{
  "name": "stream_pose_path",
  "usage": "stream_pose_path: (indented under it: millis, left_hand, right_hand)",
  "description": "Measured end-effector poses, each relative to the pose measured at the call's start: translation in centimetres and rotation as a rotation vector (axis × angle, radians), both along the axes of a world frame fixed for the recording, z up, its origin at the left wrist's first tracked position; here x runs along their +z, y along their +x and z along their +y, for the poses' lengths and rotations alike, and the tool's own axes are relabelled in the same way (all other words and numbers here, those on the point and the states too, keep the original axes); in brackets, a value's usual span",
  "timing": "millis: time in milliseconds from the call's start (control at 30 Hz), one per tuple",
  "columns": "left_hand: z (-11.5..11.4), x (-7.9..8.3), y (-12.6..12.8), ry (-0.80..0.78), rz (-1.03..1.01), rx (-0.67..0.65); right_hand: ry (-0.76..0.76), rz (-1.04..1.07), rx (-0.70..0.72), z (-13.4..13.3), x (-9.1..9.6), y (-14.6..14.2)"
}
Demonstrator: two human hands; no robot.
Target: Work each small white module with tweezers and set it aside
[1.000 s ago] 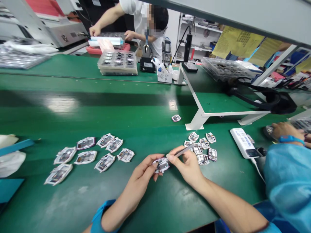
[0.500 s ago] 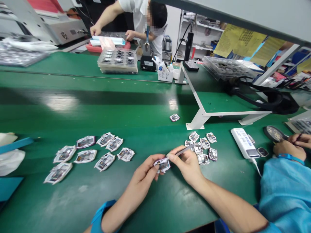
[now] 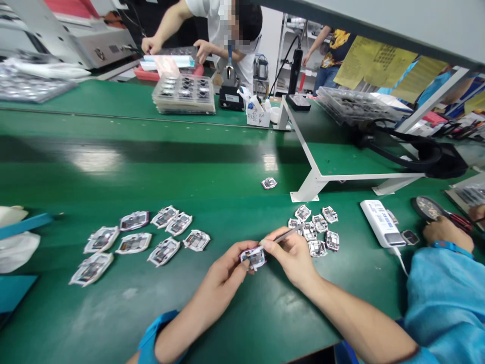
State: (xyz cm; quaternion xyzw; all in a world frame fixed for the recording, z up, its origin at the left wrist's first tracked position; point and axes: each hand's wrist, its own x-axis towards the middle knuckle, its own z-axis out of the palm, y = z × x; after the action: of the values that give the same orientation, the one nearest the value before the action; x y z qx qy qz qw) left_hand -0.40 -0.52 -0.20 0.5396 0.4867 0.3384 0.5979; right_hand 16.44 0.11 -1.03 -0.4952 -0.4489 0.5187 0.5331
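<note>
My left hand [image 3: 230, 270] holds a small watch case [image 3: 253, 258] with its inner parts showing, fingers beneath and thumb on its face. My right hand [image 3: 291, 255] grips slim grey tweezers [image 3: 287, 233] whose shaft points up to the right; the fingers meet the case's upper right edge. What the tip touches is too small to make out. Several similar open watch cases [image 3: 163, 252] lie spread to the left. Another cluster of cases [image 3: 309, 231] sits just beyond my right hand. One lone case [image 3: 269, 183] rests farther back on the green surface.
A white-legged shelf [image 3: 311, 186] with a black strap-like item [image 3: 405, 151] stands back right. Before it lies a white cabled device [image 3: 382, 223]. A co-worker's hand [image 3: 447, 235] and blue sleeve are at the right edge. Across the bench, a person handles trays near stacked clear trays [image 3: 184, 96].
The case in my left hand has tilted so more of its face shows, and my left thumb has shifted. The lone case moved slightly left. Another person appears at the back right.
</note>
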Motion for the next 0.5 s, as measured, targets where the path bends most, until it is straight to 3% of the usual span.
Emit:
stream_pose_path:
  millis: [200, 500]
  left_hand:
    - [0.18, 0.42, -0.12, -0.025, -0.019, -0.009]
    - [0.30, -0.28, -0.40, -0.037, 0.010, 0.007]
  right_hand:
    - [0.010, 0.004, 0.000, -0.06, 0.21, -0.06]
    - [0.023, -0.014, 0.007, 0.01, 0.17, 0.11]
